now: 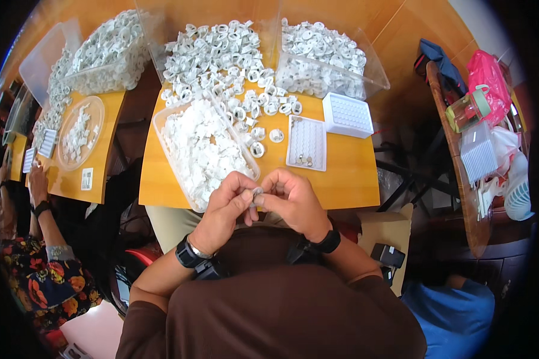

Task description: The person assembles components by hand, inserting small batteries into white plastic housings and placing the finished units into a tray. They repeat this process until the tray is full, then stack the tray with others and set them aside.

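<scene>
Apparently for steadiness, your left hand [224, 206] and right hand [296, 206] pinch a small greyish part [257, 191] between nearly closed fingertips | part: near-right corner of clear rectangular plastic tub [175, 166] | white rectangular pocketed plastic tray [299, 129]: right of tub, likely for easy reach

We find no legible text; dark marks on a flat white rectangular label [87, 178], well left of the left hand [221, 209] and its grip, are too small.

Yellow worktop [347, 188]: we note loose white ring-shaped parts [271, 108] strewn mid-surface, a filled tub [172, 165], a clear bin [376, 78], a flat tray [306, 142], a white box [348, 127].
</scene>
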The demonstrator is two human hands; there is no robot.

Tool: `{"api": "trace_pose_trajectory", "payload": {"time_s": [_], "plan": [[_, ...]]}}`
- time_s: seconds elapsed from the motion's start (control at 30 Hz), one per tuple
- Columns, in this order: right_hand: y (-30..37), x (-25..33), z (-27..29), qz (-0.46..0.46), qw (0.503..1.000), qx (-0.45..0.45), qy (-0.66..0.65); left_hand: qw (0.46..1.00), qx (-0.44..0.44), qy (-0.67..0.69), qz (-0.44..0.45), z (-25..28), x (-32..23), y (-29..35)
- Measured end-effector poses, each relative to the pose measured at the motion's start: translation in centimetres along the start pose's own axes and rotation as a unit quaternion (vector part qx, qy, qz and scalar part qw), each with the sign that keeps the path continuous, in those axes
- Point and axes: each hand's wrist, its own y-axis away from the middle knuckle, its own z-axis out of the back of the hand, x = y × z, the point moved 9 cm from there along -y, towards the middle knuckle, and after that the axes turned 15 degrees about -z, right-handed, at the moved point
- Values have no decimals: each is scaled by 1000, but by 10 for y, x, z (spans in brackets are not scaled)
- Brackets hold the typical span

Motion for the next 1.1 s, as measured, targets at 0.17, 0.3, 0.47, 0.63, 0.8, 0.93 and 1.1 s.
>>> {"api": "trace_pose_trajectory", "payload": {"time_s": [0.17,0.3,0.47,0.63,0.8,0.93,1.1], "plan": [[7,-5,0,13,994,-64,87,1000,-17,13,23,0,1,5],[5,14,-2,80,985,-109,103,998,-52,12,18,5,2,2],[-14,41,29,99,961,-136,219,989,-127,62,-42,24,-13,0],[-25,65,34,161,906,-203,334,973,-199,59,-101,55,-31,7],[-38,66,-24,222,819,-108,518,954,-239,74,-168,79,-50,14],[-66,37,-71,187,717,-24,671,955,-227,91,-166,77,-49,17],[-82,18,-92,211,692,-6,690,952,-235,102,-170,77,-52,21]]}}
